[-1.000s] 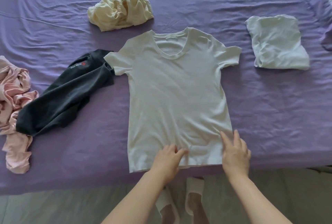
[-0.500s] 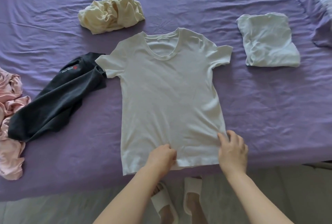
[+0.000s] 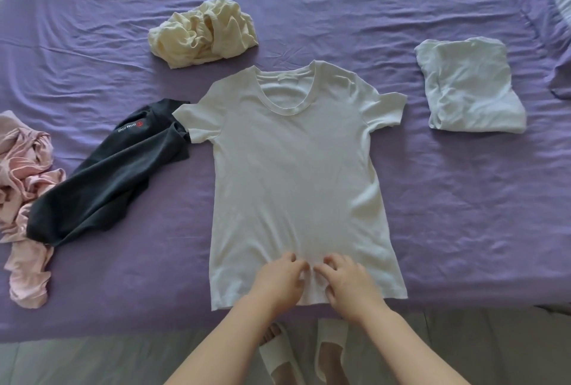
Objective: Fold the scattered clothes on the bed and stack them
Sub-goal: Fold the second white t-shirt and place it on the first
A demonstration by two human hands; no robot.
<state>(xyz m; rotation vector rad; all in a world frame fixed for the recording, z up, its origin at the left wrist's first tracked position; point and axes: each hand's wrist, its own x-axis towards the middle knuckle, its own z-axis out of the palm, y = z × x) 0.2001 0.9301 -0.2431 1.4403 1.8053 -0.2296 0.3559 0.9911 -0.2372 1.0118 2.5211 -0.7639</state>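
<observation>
Both hands, seen from above, set side by side.
The left hand (image 3: 279,281) and right hand (image 3: 349,282) are laid palm-down, fingers lightly curled, fingertips nearly met; both forearms are extended from the near edge.

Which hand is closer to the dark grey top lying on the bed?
Left. The left hand rests on the white T-shirt's lower middle, on the side toward the dark grey top; the right hand lies just beyond it, farther away.

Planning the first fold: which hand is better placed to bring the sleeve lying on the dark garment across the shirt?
Probably the left hand: that sleeve is on its side of the white T-shirt, so the right hand would need to cross over.
</observation>
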